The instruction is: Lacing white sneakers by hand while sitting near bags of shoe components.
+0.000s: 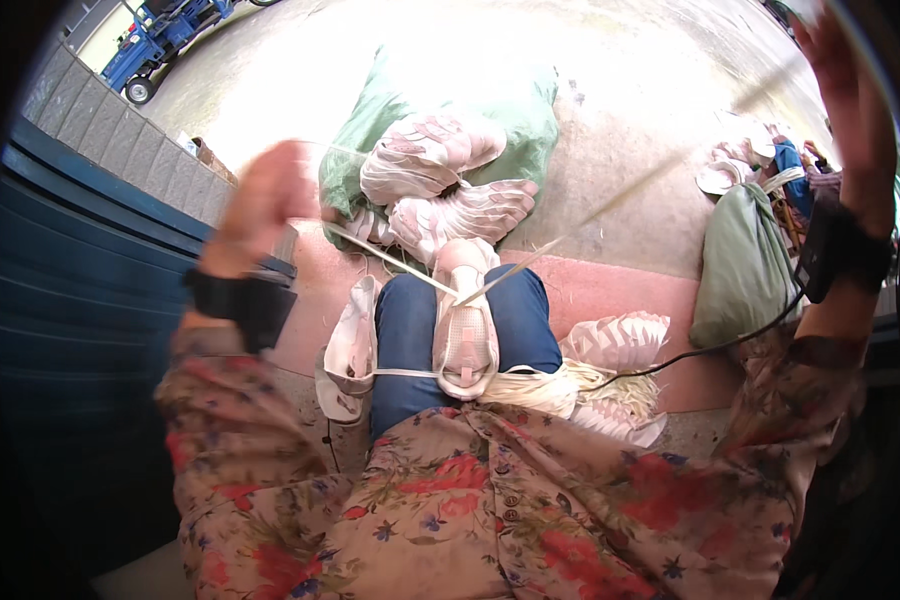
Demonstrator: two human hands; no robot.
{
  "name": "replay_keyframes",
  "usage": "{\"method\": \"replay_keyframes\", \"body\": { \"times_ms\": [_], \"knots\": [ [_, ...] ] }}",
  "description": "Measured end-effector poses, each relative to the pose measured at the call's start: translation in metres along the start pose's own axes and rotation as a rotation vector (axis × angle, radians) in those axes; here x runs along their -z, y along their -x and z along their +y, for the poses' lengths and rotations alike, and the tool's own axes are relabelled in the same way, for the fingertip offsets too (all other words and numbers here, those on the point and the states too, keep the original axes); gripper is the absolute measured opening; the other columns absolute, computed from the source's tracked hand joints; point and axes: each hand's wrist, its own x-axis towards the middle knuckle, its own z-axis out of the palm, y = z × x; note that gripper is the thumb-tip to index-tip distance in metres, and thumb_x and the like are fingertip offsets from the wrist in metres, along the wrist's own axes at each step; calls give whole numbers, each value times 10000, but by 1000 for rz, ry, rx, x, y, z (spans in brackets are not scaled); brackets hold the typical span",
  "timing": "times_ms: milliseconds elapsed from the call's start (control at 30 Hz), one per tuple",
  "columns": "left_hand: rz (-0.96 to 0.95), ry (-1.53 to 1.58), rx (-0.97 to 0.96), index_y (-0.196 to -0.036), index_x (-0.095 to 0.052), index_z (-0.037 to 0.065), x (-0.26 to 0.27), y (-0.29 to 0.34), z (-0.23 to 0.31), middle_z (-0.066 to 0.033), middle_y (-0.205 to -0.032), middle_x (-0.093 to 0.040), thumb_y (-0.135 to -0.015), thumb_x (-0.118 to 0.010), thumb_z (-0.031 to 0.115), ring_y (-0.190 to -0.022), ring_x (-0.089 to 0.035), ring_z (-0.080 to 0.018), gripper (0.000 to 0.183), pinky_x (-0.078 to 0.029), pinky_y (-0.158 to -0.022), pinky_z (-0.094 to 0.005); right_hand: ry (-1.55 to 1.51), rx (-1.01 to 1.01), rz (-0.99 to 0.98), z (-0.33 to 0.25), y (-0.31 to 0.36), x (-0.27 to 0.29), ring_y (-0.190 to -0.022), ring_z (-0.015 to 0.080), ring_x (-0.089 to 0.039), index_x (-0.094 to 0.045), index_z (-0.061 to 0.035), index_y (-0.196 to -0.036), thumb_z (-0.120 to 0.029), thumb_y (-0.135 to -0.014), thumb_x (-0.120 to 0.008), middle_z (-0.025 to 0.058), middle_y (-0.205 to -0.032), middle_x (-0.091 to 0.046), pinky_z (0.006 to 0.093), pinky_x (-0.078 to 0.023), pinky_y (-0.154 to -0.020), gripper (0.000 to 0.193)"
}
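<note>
A white and pale pink sneaker [466, 335] rests between my knees, its toe toward me. A white shoelace [395, 262] runs from its upper out to both sides, pulled taut. At the left, my left hand [262, 208] is closed on one end of the lace, blurred by motion. My right hand [850, 110] is raised far out at the upper right, where the other lace end leads; it is blurred too, its fingers seeming closed on the lace. Another pale shoe upper [353, 335] hangs beside my left knee, a white lace stretching from it toward the sneaker.
Ahead lies a green sack [542, 125] with stacked pale pink shoe uppers [465, 215] on it. By my right thigh are a bundle of cream laces [545, 388] and more uppers [618, 342]. A tied green sack [740, 265] stands right; a blue metal panel [90, 330] borders the left.
</note>
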Motion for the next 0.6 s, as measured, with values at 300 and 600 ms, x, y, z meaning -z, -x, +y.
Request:
{"method": "replay_keyframes", "body": {
  "times_ms": [300,600],
  "knots": [
    [909,298,372,-593,-341,197,245,128,-13,63,-482,-249,-961,-452,316,-392,-254,-73,402,-217,-368,-238,438,-571,299,159,216,101,-596,65,-475,-570,-17,-1080,-156,-920,-488,-24,-670,-479,224,-438,-587,228],
    [146,-141,549,-939,-639,53,-54,71,-186,9,-670,-561,-881,-579,180,-561,-526,-68,153,-418,-514,-213,496,-534,-694,236,353,-176,-847,324,-596,-604,-12,-887,-70,-858,-538,144,-876,-629,394,-476,-750,92]
  ]
}}
